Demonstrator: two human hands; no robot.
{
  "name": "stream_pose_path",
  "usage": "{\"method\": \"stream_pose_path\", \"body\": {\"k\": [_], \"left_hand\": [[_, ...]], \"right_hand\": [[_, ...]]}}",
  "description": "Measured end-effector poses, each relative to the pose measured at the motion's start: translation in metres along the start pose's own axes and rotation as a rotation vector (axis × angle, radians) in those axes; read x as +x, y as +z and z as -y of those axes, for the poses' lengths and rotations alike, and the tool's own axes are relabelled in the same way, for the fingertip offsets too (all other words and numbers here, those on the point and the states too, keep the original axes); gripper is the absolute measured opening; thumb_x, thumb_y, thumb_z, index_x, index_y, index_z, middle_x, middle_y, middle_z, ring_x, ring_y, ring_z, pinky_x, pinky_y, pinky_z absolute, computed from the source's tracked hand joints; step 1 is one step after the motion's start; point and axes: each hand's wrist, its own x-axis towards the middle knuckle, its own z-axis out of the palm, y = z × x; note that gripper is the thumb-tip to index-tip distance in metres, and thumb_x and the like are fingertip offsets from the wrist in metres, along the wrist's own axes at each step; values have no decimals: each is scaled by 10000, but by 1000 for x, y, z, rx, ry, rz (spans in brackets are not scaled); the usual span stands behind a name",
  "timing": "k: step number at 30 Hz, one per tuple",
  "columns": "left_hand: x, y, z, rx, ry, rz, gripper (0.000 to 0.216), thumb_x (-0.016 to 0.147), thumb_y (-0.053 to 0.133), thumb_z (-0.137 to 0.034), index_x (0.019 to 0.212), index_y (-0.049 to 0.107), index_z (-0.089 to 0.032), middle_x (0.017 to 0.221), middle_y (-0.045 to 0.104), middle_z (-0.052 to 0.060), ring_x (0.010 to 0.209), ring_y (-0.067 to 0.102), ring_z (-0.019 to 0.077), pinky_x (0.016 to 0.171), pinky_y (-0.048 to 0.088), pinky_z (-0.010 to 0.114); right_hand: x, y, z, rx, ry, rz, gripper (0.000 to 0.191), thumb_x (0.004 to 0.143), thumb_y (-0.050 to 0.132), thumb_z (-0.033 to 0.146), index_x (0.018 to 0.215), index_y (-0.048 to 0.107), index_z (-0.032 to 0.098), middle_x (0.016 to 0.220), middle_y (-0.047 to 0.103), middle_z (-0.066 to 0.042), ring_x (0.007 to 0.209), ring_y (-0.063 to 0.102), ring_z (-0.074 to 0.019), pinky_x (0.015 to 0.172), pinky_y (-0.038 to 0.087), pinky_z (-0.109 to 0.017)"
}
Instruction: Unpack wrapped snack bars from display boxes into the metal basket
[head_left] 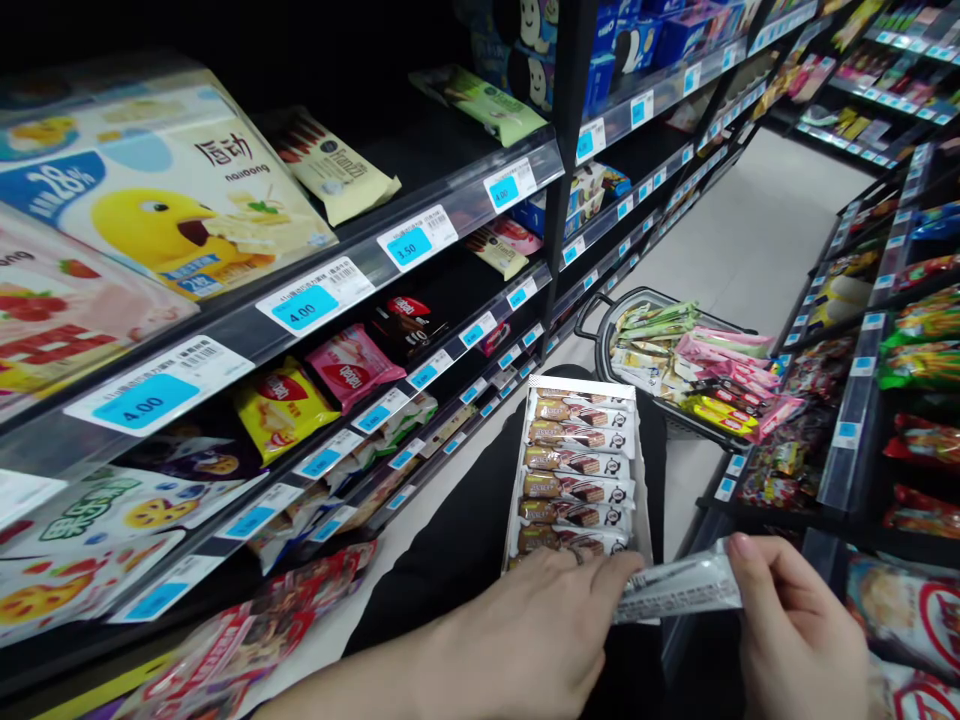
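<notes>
A white open carton (645, 510) rests on my lap, holding a row of wrapped wafer bars (577, 464) with brown and white wrappers. Over the carton's near end, my left hand (536, 625) is closed, its fingertips largely hidden. A single wafer bar (682, 585), its silvery printed back showing, stretches from my left hand to my right. Thumb and fingers of my right hand (799, 625) pinch the bar's right end, just right of the carton.
A dark shopping basket (602, 350) with assorted packaged snacks stands on the floor ahead. Snack shelves with blue price tags (416, 238) rise at left. A lower rack (847, 435) of packets runs along the right. The pale aisle floor (780, 210) leads away between them.
</notes>
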Motion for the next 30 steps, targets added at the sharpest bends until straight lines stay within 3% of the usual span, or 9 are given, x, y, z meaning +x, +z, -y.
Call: {"method": "stream_pose_path", "body": {"k": [4,7,11,15,19,21,25,27,30], "left_hand": [[1,4,0,-34,-57,29,579,751,545,-104,1311,398,-96,1068,662,116,871,660,255,797,573,376],[-2,8,0,36,-40,-17,576,828,464,-54,1384,316,-82,1235,609,166,989,645,270,851,554,376],[-6,5,4,-8,64,0,500,936,335,-46,1430,287,-105,1294,590,164,1049,643,270,867,545,372],[-3,4,12,-454,62,-64,404,951,423,-105,1344,462,-192,1251,634,90,1066,643,228,914,530,346],[4,11,15,-1135,-116,-278,165,932,527,-181,1077,604,-165,1119,703,78,883,700,164,681,575,236],[4,11,15,-1248,-107,-386,51,874,601,-144,912,635,-146,1073,727,88,890,708,176,707,571,245],[2,-2,20,-1038,136,-429,214,817,559,-8,749,705,-149,1044,742,90,958,707,188,868,540,271],[0,-8,23,-940,198,-454,273,777,545,16,872,734,-157,1078,731,99,986,701,198,870,548,272],[0,-10,28,-790,267,-582,359,765,576,17,1047,712,-160,1090,725,112,983,702,202,863,559,279]], "right_hand": [[-5,5,10,-137,-49,-91,491,797,574,648,631,616,188,506,527,17,482,463,-122,470,356,-222],[-5,-1,14,-206,-58,-229,500,793,564,663,660,630,185,517,542,15,512,478,-129,490,357,-224],[3,-15,7,-9,60,-195,470,714,663,646,676,625,179,491,497,30,456,412,-112,400,305,-226],[7,-14,4,362,268,-292,349,664,779,491,709,617,186,487,472,52,405,351,-80,334,257,-198],[8,-4,7,578,322,-361,289,641,811,390,685,618,179,511,507,38,424,412,-76,355,340,-168],[9,0,6,618,337,-350,270,638,821,358,700,630,177,528,523,32,435,426,-71,364,360,-156],[13,3,1,662,353,-230,318,637,839,364,638,587,170,480,462,53,411,390,-42,355,349,-117],[16,2,-2,692,366,-134,369,611,859,383,611,559,168,451,410,74,378,344,-20,332,313,-92],[20,-4,-8,722,410,2,367,576,884,374,809,650,215,455,428,91,348,348,-17,324,326,-85]]}}
